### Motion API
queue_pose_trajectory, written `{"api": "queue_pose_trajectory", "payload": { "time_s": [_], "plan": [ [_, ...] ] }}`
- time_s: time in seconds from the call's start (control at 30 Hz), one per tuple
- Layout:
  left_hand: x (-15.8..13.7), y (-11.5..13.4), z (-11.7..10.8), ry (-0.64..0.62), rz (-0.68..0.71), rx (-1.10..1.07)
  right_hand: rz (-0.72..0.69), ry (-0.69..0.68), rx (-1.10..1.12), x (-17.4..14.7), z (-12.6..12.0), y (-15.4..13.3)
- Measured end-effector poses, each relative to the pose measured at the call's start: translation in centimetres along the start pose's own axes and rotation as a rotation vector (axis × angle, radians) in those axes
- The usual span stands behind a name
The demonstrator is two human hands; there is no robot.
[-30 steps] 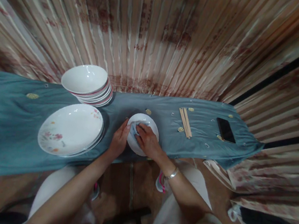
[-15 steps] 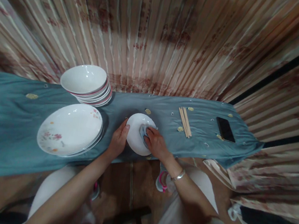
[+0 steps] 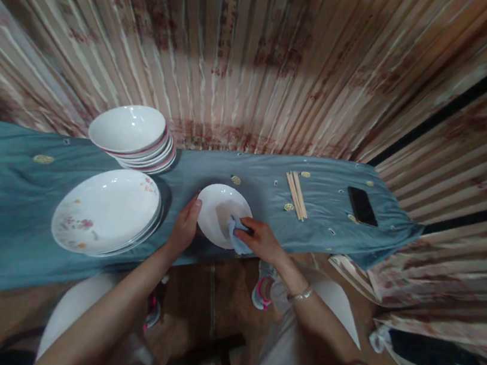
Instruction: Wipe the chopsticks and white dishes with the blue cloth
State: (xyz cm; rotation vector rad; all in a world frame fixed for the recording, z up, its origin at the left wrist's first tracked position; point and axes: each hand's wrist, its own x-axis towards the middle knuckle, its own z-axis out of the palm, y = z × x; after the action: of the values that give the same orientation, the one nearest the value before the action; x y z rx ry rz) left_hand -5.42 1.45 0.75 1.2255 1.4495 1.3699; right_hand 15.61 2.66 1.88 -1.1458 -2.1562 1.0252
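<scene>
A small white dish point(image 3: 218, 210), a plate or shallow bowl, lies in front of me over the table's near edge. My left hand point(image 3: 185, 222) grips its left rim, thumb on top and the fingers out of sight beneath. Pinched in my right hand point(image 3: 261, 239) is a light blue cloth point(image 3: 236, 234), which touches the dish's lower right rim and hangs slightly past it. To the left, a stack of oval plates point(image 3: 108, 209) with a floral print sits near the edge. Behind them stands a stack of white bowls point(image 3: 130, 130).
Several wooden chopsticks point(image 3: 296, 196) lie right of the dish on the teal tablecloth point(image 3: 262, 176). Farther right rests a black phone point(image 3: 362, 206). A pleated curtain point(image 3: 239, 85) hangs along the back. Under the table is a dark metal bar point(image 3: 205, 355).
My right hand has drawn the cloth from the dish's middle toward its lower right rim. My left hand keeps its hold. The whole view has shifted slightly.
</scene>
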Motion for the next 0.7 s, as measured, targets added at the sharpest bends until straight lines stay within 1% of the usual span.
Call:
{"api": "queue_pose_trajectory", "payload": {
  "time_s": [0.07, 0.17, 0.23, 0.3, 0.37, 0.47, 0.6, 0.7],
  "plan": [
    [-0.1, -0.2, 0.0, 0.008, -0.066, -0.062, 0.068, 0.071, 0.110, 0.1, -0.9, 0.6],
    [-0.1, -0.5, 0.0, 0.007, -0.225, -0.191, 0.114, 0.189, 0.241, 0.1, -2.2, 1.6],
    [-0.2, -0.6, 0.0, 0.004, -0.331, -0.264, 0.134, 0.254, 0.272, 0.0, -3.1, 2.1],
    [-0.1, -0.5, 0.0, 0.006, -0.391, -0.318, 0.149, 0.287, 0.257, -0.2, -3.9, 2.3],
    [-0.1, -0.2, 0.0, 0.007, -0.421, -0.366, 0.136, 0.268, 0.216, -0.4, -4.4, 2.3],
    [0.0, 0.3, 0.0, 0.027, -0.475, -0.436, 0.047, 0.190, 0.135, -0.7, -4.6, 1.8],
    [-0.1, 0.6, 0.1, 0.015, -0.548, -0.486, -0.102, 0.126, -0.035, -1.0, -3.9, 0.7],
    [-0.1, -0.1, 0.0, -0.023, -0.567, -0.467, -0.173, 0.107, -0.185, -1.0, -3.5, -0.5]
  ]
}}
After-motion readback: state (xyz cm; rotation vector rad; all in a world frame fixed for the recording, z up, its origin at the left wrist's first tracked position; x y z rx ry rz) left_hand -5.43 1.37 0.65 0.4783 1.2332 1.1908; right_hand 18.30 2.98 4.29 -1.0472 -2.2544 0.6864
